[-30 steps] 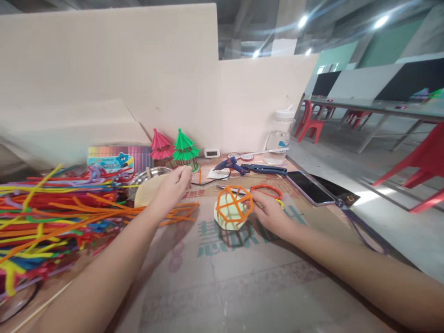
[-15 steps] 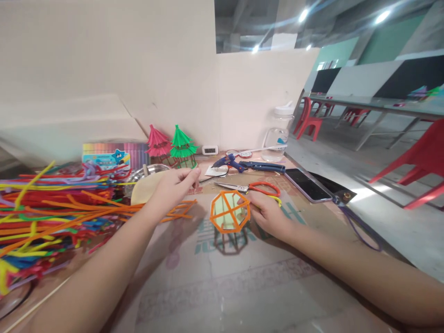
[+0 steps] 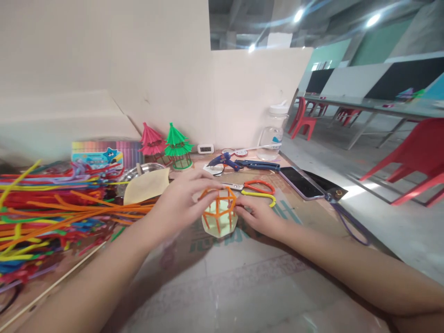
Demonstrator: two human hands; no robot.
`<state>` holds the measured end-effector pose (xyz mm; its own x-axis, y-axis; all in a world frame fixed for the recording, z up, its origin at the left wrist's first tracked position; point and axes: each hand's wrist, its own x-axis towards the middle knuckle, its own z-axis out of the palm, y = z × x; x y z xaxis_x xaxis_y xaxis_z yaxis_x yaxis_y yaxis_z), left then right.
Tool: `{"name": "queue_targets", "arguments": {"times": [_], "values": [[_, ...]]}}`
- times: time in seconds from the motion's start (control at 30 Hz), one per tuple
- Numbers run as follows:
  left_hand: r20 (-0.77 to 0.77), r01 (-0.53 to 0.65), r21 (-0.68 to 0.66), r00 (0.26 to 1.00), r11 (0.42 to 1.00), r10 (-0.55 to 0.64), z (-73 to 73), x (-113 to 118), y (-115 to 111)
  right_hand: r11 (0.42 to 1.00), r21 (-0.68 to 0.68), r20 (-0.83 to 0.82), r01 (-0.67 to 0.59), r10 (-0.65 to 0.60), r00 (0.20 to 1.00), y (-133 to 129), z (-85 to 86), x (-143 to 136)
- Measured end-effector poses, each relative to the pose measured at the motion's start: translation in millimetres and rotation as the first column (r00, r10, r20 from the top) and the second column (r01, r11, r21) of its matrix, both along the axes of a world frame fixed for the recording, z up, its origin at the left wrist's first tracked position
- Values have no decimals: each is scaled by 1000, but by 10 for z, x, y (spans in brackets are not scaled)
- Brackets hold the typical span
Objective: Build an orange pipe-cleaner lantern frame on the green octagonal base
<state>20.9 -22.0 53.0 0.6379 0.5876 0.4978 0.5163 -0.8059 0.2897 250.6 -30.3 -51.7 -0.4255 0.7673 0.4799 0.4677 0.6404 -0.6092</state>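
An orange pipe-cleaner frame (image 3: 217,214), shaped like a small many-sided cage on a pale yellow base (image 3: 219,228), is between my hands just in front of the scissors. My left hand (image 3: 185,196) grips its upper left side, with fingers reaching over the top rim. My right hand (image 3: 258,213) pinches the right side of the frame between thumb and fingers. The fingers hide part of the rim. Behind my right hand lie scissors (image 3: 261,187) with one red and one yellow handle.
Loose coloured pipe cleaners (image 3: 69,210) pile at the left. Pink (image 3: 152,140) and green (image 3: 176,141) small pavilions stand at the back by the marker set (image 3: 100,156). A glue gun (image 3: 224,160), phone (image 3: 301,182) and bottle (image 3: 272,134) are at the right rear.
The frame has turned from its spoked face towards me to standing with its base down. My left hand has come right and taken hold of it; my right hand stays on it.
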Motion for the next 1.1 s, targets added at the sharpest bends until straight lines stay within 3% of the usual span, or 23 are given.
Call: {"name": "queue_targets", "arguments": {"times": [0.1,0.2,0.9,1.0,1.1], "values": [[-102,71,148,993,986,-56,-24,50,-90,1000,-10,3,-21,21,1000,-5,-5,-3],[-170,79,196,984,977,-46,-52,94,-125,1000,7,4,-30,30,1000,-4,-1,-1],[-274,86,134,961,987,-46,-109,136,-121,997,77,30,-25,23,999,-13,-3,1],[-231,93,137,971,986,-59,-102,126,-108,998,52,26,-30,28,999,-12,0,1],[-108,19,144,994,989,-3,-35,74,-95,999,38,7,-11,11,1000,-5,2,5]]}}
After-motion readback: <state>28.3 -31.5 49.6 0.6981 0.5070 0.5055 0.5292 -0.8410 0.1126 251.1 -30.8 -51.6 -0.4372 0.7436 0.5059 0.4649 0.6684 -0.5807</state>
